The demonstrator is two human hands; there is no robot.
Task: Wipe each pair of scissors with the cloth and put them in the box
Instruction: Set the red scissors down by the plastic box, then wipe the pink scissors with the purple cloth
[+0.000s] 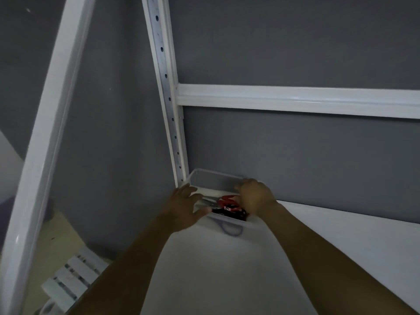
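A translucent white box (211, 178) stands in the far left corner of a white shelf (227, 269). Inside it lie scissors with red handles (227, 198) and scissors with black handles (234, 213); steel blades show beside them. My left hand (184, 208) rests on the box's left front corner with fingers spread and fairly straight, its thumb at the front rim. My right hand (255, 196) covers the box's right rim, its fingers curled over that wall and into the box. No cloth is in view.
A grey wall backs the shelf. A perforated white upright (167, 87) rises just behind the box, and a white crossbar (295, 98) runs rightward above it. A second white post (45, 133) leans at the left. A white slatted object (72, 276) lies below left.
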